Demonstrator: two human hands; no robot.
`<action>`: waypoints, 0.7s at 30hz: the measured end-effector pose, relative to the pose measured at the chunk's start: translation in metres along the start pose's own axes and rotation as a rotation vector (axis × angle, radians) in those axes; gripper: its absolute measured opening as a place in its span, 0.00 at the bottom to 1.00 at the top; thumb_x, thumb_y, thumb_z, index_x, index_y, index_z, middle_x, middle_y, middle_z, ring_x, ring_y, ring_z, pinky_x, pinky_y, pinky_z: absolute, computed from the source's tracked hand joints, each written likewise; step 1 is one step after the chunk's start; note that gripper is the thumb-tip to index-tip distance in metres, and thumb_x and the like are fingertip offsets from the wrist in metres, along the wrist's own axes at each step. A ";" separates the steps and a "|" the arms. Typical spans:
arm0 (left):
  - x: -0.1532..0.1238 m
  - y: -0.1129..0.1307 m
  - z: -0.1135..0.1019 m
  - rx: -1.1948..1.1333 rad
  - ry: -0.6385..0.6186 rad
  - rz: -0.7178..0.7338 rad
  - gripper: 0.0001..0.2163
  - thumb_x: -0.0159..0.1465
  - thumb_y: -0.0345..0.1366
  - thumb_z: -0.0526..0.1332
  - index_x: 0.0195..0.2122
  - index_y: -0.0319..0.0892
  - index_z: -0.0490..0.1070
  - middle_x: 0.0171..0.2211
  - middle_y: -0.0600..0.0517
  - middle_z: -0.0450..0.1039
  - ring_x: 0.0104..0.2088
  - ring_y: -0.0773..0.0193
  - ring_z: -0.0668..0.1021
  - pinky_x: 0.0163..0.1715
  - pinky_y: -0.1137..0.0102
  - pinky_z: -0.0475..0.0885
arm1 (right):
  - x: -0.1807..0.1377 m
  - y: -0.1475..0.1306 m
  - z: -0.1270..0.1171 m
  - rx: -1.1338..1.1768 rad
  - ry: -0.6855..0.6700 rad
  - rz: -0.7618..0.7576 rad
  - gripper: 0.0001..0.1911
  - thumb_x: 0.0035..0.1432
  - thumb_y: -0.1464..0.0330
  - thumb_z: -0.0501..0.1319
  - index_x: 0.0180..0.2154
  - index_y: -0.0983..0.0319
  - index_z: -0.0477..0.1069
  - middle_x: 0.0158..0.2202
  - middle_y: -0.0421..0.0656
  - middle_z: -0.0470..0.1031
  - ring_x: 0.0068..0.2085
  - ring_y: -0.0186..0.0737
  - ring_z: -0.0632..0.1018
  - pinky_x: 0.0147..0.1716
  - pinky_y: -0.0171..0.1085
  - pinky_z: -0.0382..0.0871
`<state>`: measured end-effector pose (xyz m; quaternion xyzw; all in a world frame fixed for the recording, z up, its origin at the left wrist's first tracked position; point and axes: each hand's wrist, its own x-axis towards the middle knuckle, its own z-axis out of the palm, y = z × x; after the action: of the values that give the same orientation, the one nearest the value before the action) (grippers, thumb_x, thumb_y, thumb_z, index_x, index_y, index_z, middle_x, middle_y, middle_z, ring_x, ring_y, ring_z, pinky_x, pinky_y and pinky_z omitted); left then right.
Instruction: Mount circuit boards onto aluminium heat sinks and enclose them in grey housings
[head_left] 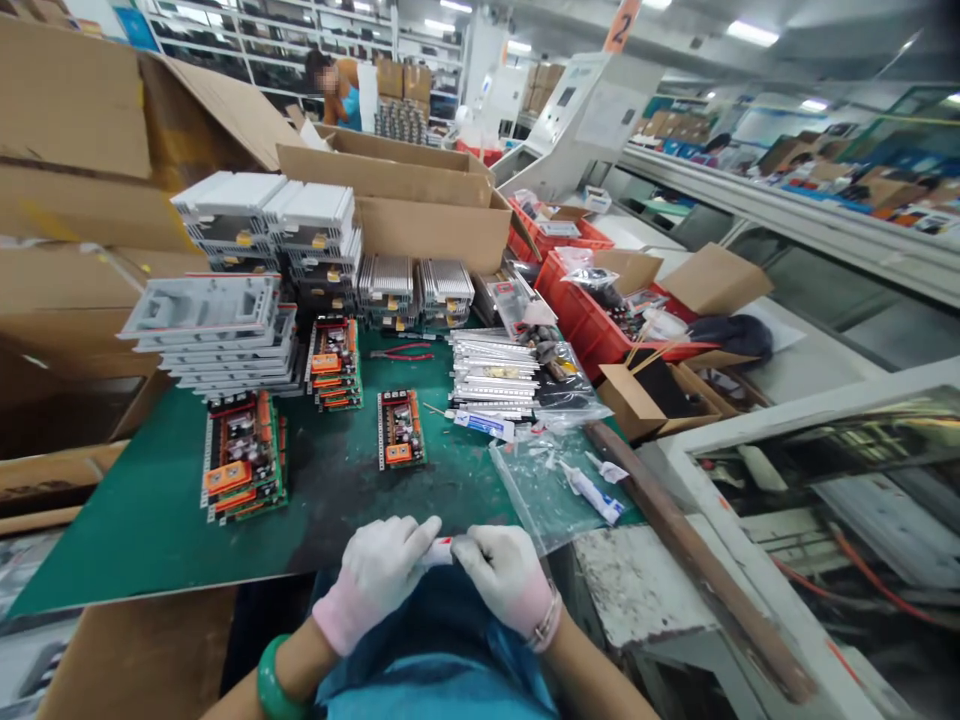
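Observation:
Gloved in white, my left hand and my right hand meet just in front of the table's near edge. Between them is a small white tube with a red mark, gripped from both sides; the fingers hide much of it. Beyond the hands, a single circuit board with an orange part lies on the green table. To its right rests a blue-and-white tube with a thin stick beside it. Another such tube lies on a clear plastic bag.
Stacked circuit boards, grey housings and finned heat sinks fill the left and back. Metal strips and red-handled pliers lie mid-table. Red bins and a brown bar are right. A person is beyond.

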<state>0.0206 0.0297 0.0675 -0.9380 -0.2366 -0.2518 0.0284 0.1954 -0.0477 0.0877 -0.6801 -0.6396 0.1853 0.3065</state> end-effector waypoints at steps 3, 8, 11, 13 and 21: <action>0.003 0.000 0.002 -0.046 -0.014 -0.004 0.11 0.71 0.37 0.48 0.45 0.42 0.68 0.23 0.53 0.70 0.22 0.64 0.73 0.21 0.70 0.57 | -0.001 0.004 -0.002 -0.067 0.014 -0.091 0.26 0.67 0.61 0.46 0.17 0.60 0.61 0.15 0.37 0.61 0.19 0.30 0.62 0.23 0.35 0.48; 0.012 -0.003 -0.005 -0.336 -0.224 -0.068 0.10 0.68 0.42 0.53 0.43 0.45 0.70 0.30 0.54 0.78 0.26 0.64 0.79 0.23 0.73 0.64 | 0.003 0.009 -0.008 -0.169 0.095 -0.346 0.26 0.70 0.60 0.42 0.25 0.60 0.66 0.22 0.40 0.69 0.24 0.34 0.67 0.27 0.35 0.55; 0.018 -0.008 -0.009 -0.455 -0.373 -0.129 0.09 0.66 0.42 0.57 0.43 0.48 0.72 0.32 0.56 0.79 0.28 0.65 0.80 0.24 0.74 0.66 | 0.005 0.010 -0.013 -0.176 0.155 -0.466 0.23 0.70 0.59 0.42 0.31 0.61 0.68 0.25 0.42 0.71 0.28 0.36 0.69 0.29 0.36 0.58; 0.022 -0.012 -0.011 -0.455 -0.418 -0.139 0.08 0.65 0.42 0.58 0.42 0.49 0.72 0.32 0.56 0.80 0.28 0.64 0.80 0.24 0.73 0.66 | 0.005 0.012 -0.015 -0.154 0.178 -0.490 0.19 0.70 0.60 0.44 0.35 0.61 0.68 0.29 0.43 0.72 0.30 0.36 0.70 0.30 0.36 0.61; 0.029 -0.020 0.007 -0.356 -0.247 -0.039 0.13 0.68 0.45 0.53 0.41 0.46 0.73 0.28 0.55 0.77 0.25 0.64 0.79 0.22 0.73 0.66 | 0.003 0.016 -0.019 -0.083 0.270 -0.381 0.09 0.65 0.62 0.54 0.41 0.59 0.69 0.39 0.44 0.76 0.39 0.37 0.76 0.36 0.35 0.66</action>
<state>0.0367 0.0607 0.0745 -0.9472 -0.2082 -0.1733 -0.1715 0.2196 -0.0475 0.0917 -0.5775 -0.7169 0.0052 0.3906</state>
